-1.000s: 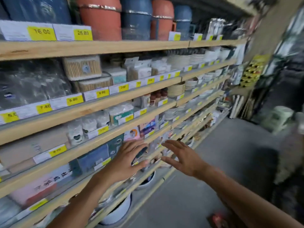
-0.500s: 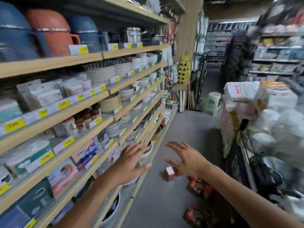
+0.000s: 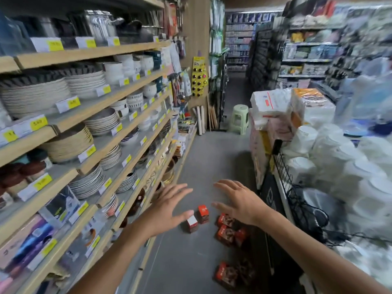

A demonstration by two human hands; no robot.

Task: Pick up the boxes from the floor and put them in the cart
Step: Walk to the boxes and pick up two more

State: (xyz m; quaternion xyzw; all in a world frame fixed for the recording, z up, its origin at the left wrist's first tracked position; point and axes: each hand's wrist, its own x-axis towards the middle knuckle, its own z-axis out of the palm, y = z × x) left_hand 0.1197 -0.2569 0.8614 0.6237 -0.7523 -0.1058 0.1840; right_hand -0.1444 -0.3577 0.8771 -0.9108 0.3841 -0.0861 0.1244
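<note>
Boxes (image 3: 230, 231): small, red-brown cardboard, judged light and stiff; best gripped across opposite side faces, one per hand. Two upright boxes (image 3: 197, 218) seen on floor between and just beyond both hands; others lying below right hand (image 3: 241, 203), nearer cart (image 3: 282, 166). Left hand (image 3: 167, 209) spread wide, nothing held. Right hand spread wide too, empty. Cart found at right, already piled with white wrapped goods.

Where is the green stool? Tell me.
The green stool stands on the floor at the far end of the aisle, centre of the head view, between the shelf end and the cart.
</note>
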